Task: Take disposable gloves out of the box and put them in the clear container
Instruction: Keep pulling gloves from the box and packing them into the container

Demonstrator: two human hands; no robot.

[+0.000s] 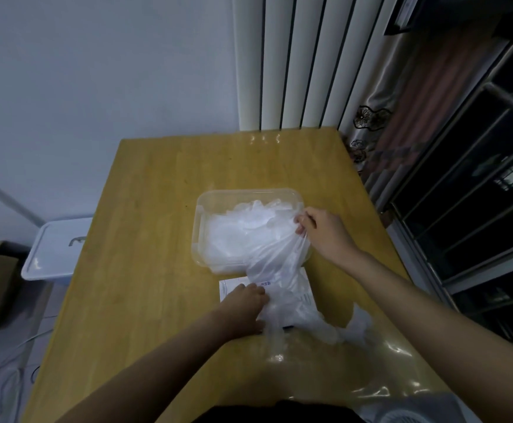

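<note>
Our right hand (322, 230) pinches a bunch of filmy disposable gloves (249, 236) at the right rim of the clear container (243, 193). The mass trails back to the box (231, 285) under our left hand (246, 306), its fingers buried, grip unclear. Light, limp and slippery, they look best gathered in bunches, not by 1 edge.

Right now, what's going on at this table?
A person is moving disposable gloves from the white box into the clear container on the wooden table. The right hand pinches a bunch that trails over the container's near rim back to the box. The left hand rests on the box beside the spilling gloves; its grip is unclear.
</note>
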